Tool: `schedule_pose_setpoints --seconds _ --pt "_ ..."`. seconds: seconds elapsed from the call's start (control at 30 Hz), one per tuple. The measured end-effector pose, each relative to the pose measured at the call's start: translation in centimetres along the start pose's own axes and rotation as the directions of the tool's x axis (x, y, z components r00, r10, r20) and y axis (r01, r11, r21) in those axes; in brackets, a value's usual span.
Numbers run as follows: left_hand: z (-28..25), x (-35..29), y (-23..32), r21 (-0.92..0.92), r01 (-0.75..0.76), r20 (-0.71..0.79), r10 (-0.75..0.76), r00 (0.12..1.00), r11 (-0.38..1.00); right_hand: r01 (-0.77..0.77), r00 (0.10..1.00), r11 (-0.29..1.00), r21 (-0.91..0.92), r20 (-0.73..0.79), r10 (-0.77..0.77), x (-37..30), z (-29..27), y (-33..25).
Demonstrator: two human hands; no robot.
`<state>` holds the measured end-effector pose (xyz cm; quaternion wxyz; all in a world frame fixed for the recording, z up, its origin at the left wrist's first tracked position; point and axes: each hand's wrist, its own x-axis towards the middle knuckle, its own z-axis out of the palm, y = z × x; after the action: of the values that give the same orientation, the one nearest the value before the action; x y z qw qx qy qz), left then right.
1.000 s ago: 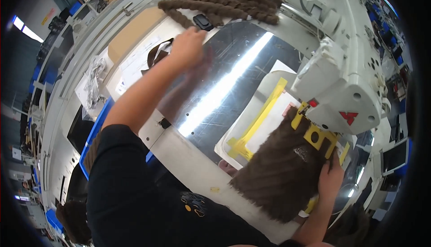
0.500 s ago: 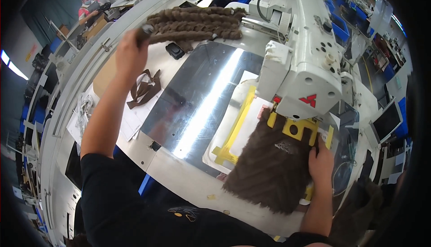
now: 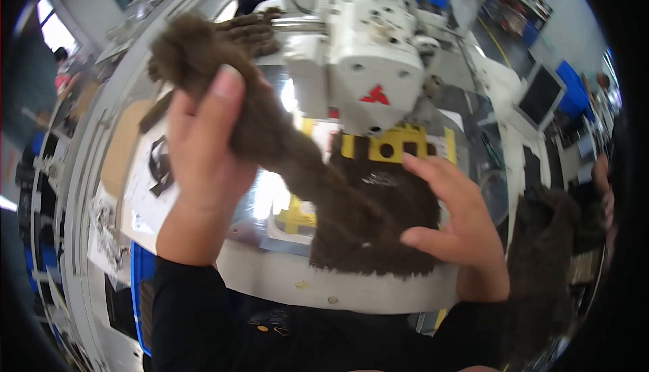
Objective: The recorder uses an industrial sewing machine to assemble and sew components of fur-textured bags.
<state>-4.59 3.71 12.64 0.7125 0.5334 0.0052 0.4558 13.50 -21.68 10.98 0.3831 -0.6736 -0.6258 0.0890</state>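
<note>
A long brown fur strip [image 3: 267,132] is gripped in my left hand [image 3: 209,149], its fingers and thumb closed round the upper part. The strip hangs slantwise, and its lower end crosses a flat brown fur panel [image 3: 341,247]. That panel lies under the yellow clamp plate [image 3: 397,143] of a white sewing machine [image 3: 372,47]. A small pale patch [image 3: 380,179] shows on the panel below the clamp. Over the panel's right side is my right hand [image 3: 463,203], thumb and fingers apart with nothing in them. Whether its fingertips touch the fur, I cannot tell.
More brown fur strips [image 3: 250,34] lie behind my left hand. Dark ribbon pieces [image 3: 160,166] rest on white paper at the left. A blue bin [image 3: 142,291] is at the lower left, a monitor [image 3: 541,95] at the right. Dark fur [image 3: 541,257] hangs at the right.
My left hand has brought a fur strip from the back left toward me and over the panel. My right hand has come off the panel's edge by the clamp and spread. The view has shifted.
</note>
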Motion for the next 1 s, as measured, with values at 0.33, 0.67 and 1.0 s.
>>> schedule_pose_setpoints --seconds 0.33,0.67,1.0 --pt "-0.7 -2.8 -9.4 -0.070 0.383 0.306 -0.346 0.887 0.921 -0.081 0.994 0.988 -0.131 0.059 0.090 0.3 2.4 2.0" --pt "-4.5 -4.0 -11.5 0.157 0.159 0.162 -0.185 0.969 0.975 -0.074 0.982 0.989 -0.129 0.161 0.095 -0.1 3.7 4.5" --pt "-6.0 -4.9 -13.6 0.139 0.248 0.054 -0.257 0.965 0.959 -0.139 0.962 0.958 -0.251 0.197 0.191 -0.3 4.0 4.7"
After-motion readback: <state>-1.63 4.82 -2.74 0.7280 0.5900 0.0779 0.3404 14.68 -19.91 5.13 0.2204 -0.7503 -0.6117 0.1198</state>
